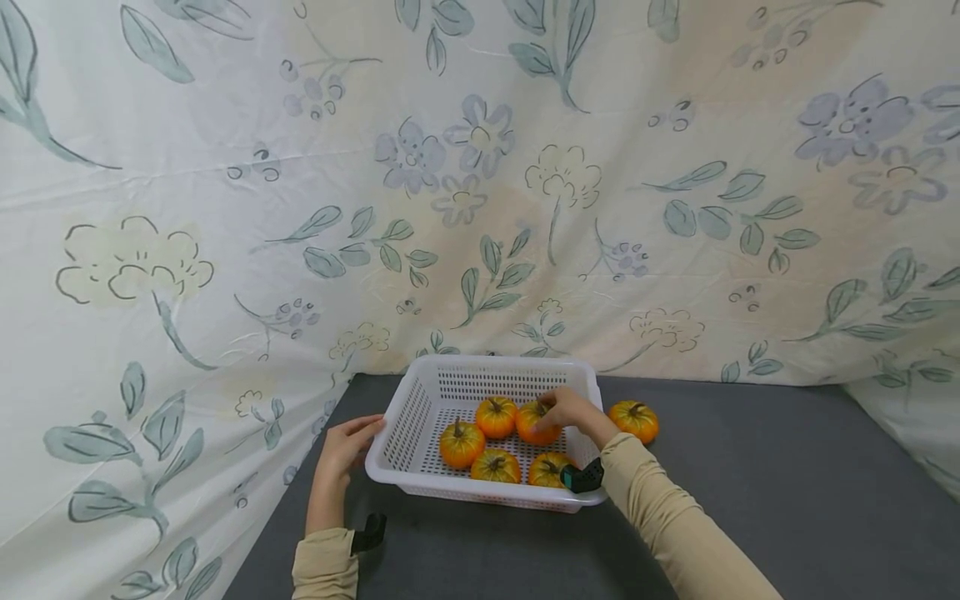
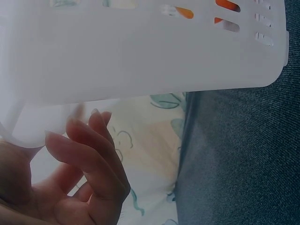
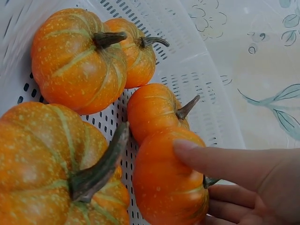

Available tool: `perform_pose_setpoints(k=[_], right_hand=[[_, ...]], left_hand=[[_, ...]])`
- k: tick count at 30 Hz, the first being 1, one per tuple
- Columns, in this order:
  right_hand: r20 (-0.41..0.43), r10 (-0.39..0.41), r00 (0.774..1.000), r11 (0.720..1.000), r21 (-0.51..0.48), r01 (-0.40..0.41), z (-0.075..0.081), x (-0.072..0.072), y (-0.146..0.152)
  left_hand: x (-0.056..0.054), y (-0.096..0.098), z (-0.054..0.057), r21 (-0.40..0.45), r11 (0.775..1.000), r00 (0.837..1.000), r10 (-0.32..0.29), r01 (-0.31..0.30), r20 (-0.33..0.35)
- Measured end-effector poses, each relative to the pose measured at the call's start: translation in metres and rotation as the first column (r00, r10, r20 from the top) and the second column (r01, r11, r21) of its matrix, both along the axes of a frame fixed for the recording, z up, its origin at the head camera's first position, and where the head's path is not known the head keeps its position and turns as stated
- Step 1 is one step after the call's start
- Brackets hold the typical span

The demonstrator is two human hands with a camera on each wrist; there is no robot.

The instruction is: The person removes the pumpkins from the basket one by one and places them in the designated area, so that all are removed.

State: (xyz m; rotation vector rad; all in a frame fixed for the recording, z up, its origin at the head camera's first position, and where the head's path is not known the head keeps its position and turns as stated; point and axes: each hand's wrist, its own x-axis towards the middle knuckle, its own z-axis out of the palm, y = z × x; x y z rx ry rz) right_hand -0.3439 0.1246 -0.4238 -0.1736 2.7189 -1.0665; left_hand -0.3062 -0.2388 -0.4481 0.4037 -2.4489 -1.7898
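Observation:
A white plastic basket [image 1: 495,362] with slotted walls holds several small orange pumpkins with dark stems, such as the one at the left [image 1: 461,444]. My left hand [image 1: 341,454] grips the basket's left rim; in the left wrist view its thumb is on the rim and its fingers curl beneath. Reaching over the right side, my right hand [image 1: 573,411] holds a pumpkin [image 1: 531,422] inside the basket. In the right wrist view, the thumb presses on that pumpkin [image 3: 161,183] while the fingers go behind its stem side. Another pumpkin [image 3: 152,110] sits right beside it.
One more pumpkin [image 1: 634,420] lies on the dark grey table [image 1: 765,475], just right of the basket and partly behind the right forearm. A floral cloth [image 1: 480,208] hangs behind the table and along its left side.

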Motion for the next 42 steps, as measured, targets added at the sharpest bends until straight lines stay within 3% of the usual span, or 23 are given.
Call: perform_pose_setpoints(k=[16,25,42], right_hand=[[-0.029,0.014,0.999,0.995,-0.095,-0.017,0.007,0.001,0.001],[-0.06,0.008,0.998,0.995,-0.101,-0.014,0.011,0.003,0.006],[-0.097,0.055,0.994,0.986,-0.15,-0.069,0.031,0.011,0.018]], left_hand=[[0.001,0.0,0.0,0.006,1.0,1.0,0.006,-0.006,0.001],[0.001,0.001,-0.001,0.001,1.0,1.0,0.007,-0.007,0.0],[0.003,0.003,0.002,0.012,1.0,1.0,0.001,-0.001,-0.011]])
